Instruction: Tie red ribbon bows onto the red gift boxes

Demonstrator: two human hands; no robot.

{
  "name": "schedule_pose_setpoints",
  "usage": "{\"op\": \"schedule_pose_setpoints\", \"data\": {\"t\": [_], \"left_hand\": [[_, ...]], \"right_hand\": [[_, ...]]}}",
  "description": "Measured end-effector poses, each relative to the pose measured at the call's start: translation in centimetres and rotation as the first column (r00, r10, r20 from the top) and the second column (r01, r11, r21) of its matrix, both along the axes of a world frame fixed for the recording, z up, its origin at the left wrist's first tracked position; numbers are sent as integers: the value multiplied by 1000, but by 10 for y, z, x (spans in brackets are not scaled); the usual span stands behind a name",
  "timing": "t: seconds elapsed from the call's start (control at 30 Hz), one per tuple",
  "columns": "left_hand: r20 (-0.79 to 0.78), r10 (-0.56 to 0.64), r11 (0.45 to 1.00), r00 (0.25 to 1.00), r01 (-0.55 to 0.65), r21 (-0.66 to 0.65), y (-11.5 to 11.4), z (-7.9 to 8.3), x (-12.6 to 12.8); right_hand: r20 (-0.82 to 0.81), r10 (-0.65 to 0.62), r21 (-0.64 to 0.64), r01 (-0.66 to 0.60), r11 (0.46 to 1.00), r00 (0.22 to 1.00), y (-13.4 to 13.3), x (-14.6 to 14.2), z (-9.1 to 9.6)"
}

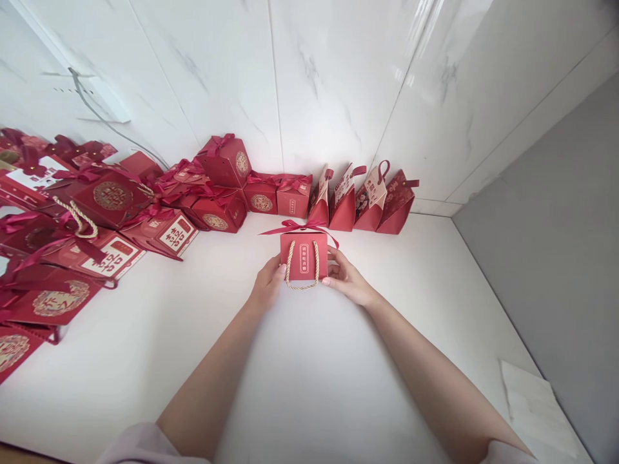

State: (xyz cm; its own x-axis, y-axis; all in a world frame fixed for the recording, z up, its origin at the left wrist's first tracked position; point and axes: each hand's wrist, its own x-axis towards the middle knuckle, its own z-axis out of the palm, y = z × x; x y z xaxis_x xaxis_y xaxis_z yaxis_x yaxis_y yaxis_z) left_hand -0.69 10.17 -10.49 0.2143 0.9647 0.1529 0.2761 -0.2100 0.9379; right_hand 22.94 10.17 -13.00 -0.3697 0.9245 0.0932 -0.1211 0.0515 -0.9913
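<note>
Between my two hands is a small red gift box (294, 270) with a twisted cream rope handle hanging down its front. A red ribbon bow (300, 225) is tied on its top, and a framed column of characters is printed on the front. My left hand (269, 281) grips the left side, its thumb near the front edge. On the right side, my right hand (349, 278) has its thumb at the lower front corner and its fingers curled behind. Some fingertips are hidden by the box. It appears upright, at or just above the white tabletop (300, 361).
Many red gift boxes (113, 196) with ribbons are piled at the left. More ribboned boxes (261, 201) and several triangular boxes (342, 209) line the marble-patterned wall (329, 77). A grey cable (111, 125) hangs back left. White paper (534, 399) lies near the right edge.
</note>
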Motion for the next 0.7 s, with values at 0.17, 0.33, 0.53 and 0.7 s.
{"op": "schedule_pose_setpoints", "data": {"t": [0.17,0.33,0.53,0.7], "left_hand": [[111,34,998,993,-28,-60,-1,-2,1],[356,-43,998,933,55,-22,-4,-5,9],[507,10,985,862,80,-155,1,-1,8],[603,65,949,795,138,-285,5,-2,6]], "right_hand": [[114,-144,135,128,982,983,-4,-6,3],[260,-512,466,358,809,819,-22,-25,15],[224,-413,476,271,837,883,-32,-33,16],[159,-367,340,298,892,917,-24,-33,13]]}}
